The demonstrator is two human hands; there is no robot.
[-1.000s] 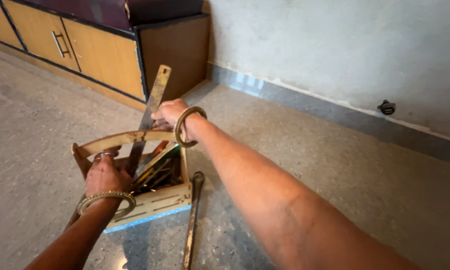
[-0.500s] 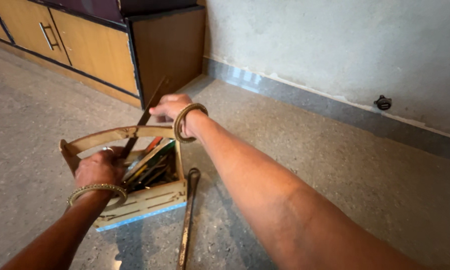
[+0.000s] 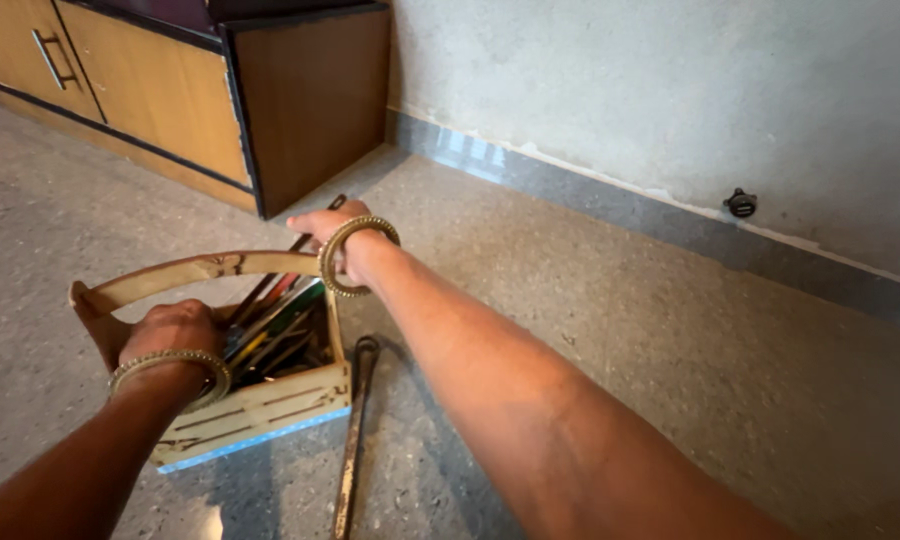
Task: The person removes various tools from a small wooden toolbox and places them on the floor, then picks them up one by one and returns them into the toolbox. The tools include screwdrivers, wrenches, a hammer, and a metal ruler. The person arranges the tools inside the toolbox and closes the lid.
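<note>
Left hand (image 3: 175, 328) curls inside the pale wooden tool caddy with an arched handle (image 3: 255, 410), what it grips hidden. Right hand (image 3: 332, 232), above the caddy's far corner, pinches a thin dark tool (image 3: 315, 225). A rusty metal bar (image 3: 352, 445) lies beside the caddy.

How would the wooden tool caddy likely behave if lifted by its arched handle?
The wooden tool caddy looks stiff, built of thin rigid panels. Packed with long tools leaning toward one side, it is probably heavy for its size and may tilt. The left hand resting inside, below the arched handle, suggests it needs steadying.
</note>
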